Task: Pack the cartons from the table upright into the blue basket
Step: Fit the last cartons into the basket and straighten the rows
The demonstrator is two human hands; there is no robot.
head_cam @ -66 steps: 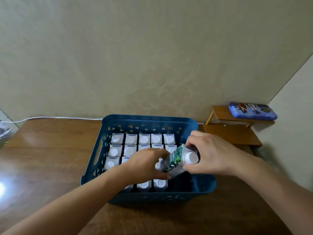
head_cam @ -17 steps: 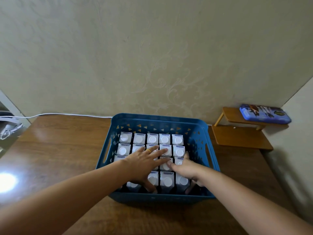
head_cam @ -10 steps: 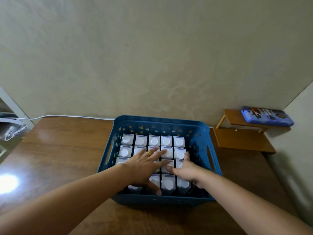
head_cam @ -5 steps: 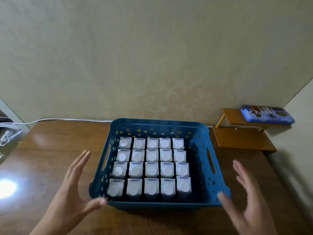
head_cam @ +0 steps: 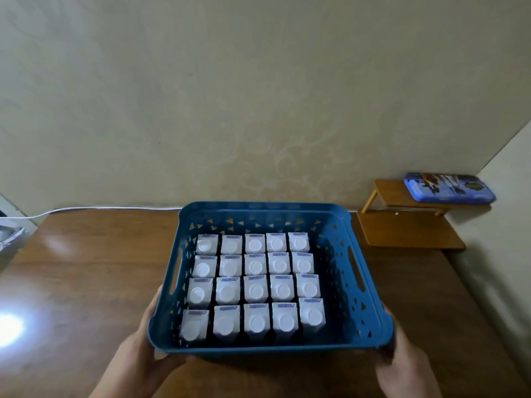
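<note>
The blue basket [head_cam: 355,271] sits on the brown wooden table [head_cam: 86,271], filled with several white-capped cartons [head_cam: 255,288] standing upright in neat rows. A strip along the basket's right side holds no carton. My left hand [head_cam: 143,349] grips the basket's near-left corner from outside. My right hand [head_cam: 402,360] grips the near-right corner, slightly blurred. No carton lies on the visible table top.
A small wooden stand [head_cam: 402,225] stands at the back right with a blue case [head_cam: 448,191] on its upper shelf. A white cable [head_cam: 100,208] runs along the wall. A white object [head_cam: 8,234] shows at the left edge.
Both hands left the carton tops, spread open beside the basket, then closed on its near corners. The basket now sits closer to me and looks slightly tilted.
</note>
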